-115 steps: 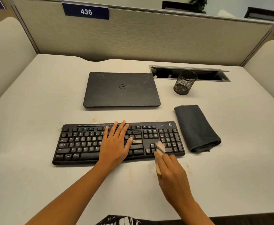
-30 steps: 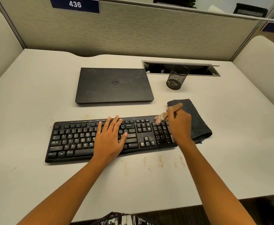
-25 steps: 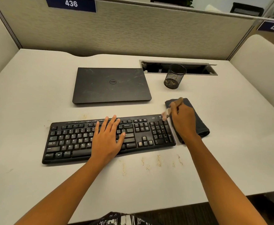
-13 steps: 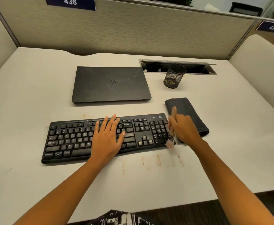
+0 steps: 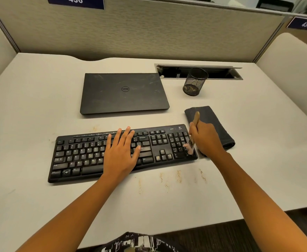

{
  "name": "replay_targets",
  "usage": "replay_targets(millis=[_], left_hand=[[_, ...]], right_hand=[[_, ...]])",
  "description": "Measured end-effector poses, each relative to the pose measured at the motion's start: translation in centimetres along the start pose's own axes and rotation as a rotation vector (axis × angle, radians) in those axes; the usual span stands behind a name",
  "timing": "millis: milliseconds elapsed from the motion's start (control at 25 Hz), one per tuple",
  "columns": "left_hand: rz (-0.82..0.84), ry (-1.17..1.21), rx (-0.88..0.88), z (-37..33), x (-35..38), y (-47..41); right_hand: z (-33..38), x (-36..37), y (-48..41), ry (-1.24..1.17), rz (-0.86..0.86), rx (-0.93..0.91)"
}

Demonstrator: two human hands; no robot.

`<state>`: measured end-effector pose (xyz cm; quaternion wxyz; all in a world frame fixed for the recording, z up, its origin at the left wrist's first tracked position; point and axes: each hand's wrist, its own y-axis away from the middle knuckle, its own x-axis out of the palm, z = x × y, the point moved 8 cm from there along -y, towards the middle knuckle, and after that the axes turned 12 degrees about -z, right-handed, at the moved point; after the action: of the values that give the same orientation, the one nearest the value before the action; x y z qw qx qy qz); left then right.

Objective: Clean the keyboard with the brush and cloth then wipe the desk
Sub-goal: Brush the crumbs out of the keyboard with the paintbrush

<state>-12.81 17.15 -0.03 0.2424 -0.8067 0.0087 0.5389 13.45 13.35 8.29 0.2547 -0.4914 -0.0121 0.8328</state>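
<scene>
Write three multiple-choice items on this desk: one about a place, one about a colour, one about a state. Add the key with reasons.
1. Where does the cloth lie?
A. right of the keyboard
B. left of the keyboard
C. on top of the keyboard

2. What colour is the mesh cup?
A. red
B. black
C. white

3. What is the right hand doing?
A. resting flat and empty
B. gripping the brush
C. lifting the cloth

Key:
1 A: the folded cloth lies just past the keyboard's right end.
2 B: the cup's wire mesh is black all round.
3 B: the fingers curl round the wooden handle, and the bristles are on the number pad.
</scene>
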Motion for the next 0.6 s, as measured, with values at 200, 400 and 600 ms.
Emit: replay_targets(millis=[200, 400, 600], left_hand=[[-0.003, -0.005, 0.001, 0.0, 0.0, 0.0], [0.005, 0.003, 0.002, 0.1, 0.1, 0.0], [0.002, 0.005, 0.023, -0.2, 0.0, 0.2]], right_hand=[[-1.2, -1.1, 1.0, -0.226, -0.141, 0.178], [-1.3, -1.2, 2.0, -0.262, -0.232, 0.19], [-1.4, -1.1, 1.5, -0.188, -0.112, 0.156]])
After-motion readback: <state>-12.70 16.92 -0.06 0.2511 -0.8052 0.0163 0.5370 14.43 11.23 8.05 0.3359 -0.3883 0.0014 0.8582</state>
